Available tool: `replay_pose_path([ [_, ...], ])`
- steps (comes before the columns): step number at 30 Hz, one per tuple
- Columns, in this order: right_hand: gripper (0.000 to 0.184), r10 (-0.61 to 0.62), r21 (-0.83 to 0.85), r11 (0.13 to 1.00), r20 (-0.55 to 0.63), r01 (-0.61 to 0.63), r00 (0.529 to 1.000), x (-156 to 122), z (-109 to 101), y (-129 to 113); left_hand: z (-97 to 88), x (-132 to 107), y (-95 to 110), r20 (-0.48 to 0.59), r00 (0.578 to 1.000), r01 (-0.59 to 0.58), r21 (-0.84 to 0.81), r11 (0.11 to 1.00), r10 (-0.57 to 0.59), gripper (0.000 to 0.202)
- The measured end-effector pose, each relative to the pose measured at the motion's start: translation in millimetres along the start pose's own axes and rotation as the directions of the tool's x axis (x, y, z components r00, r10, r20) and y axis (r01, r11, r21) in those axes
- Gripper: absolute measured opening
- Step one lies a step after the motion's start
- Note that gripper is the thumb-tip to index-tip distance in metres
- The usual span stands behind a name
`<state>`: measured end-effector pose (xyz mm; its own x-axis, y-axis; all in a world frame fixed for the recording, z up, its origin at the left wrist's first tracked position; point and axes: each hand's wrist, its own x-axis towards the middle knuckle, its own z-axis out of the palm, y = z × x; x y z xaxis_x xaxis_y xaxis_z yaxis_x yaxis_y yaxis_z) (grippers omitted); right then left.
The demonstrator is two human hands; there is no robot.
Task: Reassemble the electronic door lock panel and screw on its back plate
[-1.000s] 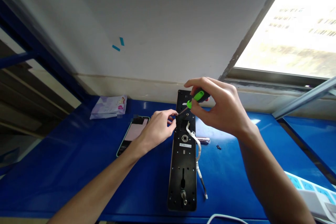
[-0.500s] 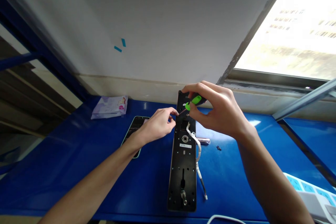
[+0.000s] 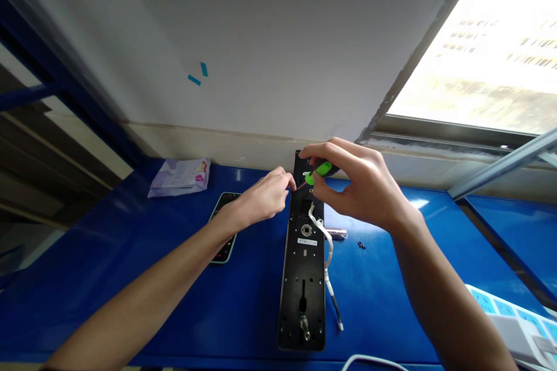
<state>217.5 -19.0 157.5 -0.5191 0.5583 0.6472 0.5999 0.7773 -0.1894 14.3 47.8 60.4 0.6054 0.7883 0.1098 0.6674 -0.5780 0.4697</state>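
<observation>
A long black door lock panel (image 3: 303, 266) lies on the blue table, with a square socket, small holes and a metal post at its near end. From its middle a white-wrapped cable (image 3: 329, 249) hangs over the right side. My right hand (image 3: 354, 185) grips a green and black screwdriver (image 3: 322, 168), tilted, its tip down at the panel's left edge. Beside that tip is my left hand (image 3: 267, 194), fingers curled and pinched against the panel's edge. Whatever lies between those fingertips is too small to make out.
A phone (image 3: 224, 249) lies left of the panel, partly under my left forearm. Behind it is a lilac packet (image 3: 180, 177). Small dark screws (image 3: 361, 245) and a wrapped cylinder (image 3: 337, 234) lie to the right. A power strip (image 3: 507, 307) stands at the right edge.
My left fingers have curled in more closely by the screwdriver tip, and the left wrist has shifted slightly. My right hand stays at nearly the same place with the screwdriver.
</observation>
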Motion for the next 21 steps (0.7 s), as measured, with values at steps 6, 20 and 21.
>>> replay_pose_path([
  [6, 0.014, -0.055, -0.169, 0.984, 0.047, 0.062, 0.997, -2.9, -4.0, -0.1, -0.6, 0.9, 1.3, 0.014, 1.0, -0.011, 0.0, 1.0, 0.011, 0.025],
  [20, 0.026, -0.008, -0.126, 0.992, 0.024, 0.011, 1.0, -8.7, -0.6, -10.0, 1.1, -4.7, -0.2, -0.004, 1.0, -0.025, -0.011, 1.0, 0.025, 0.021],
  [21, 0.022, -0.001, -0.142, 0.99, 0.019, 0.003, 1.0, -9.3, -0.5, -10.0, 1.2, -4.8, -0.3, -0.006, 1.0, -0.024, -0.017, 1.0, 0.024, 0.021],
])
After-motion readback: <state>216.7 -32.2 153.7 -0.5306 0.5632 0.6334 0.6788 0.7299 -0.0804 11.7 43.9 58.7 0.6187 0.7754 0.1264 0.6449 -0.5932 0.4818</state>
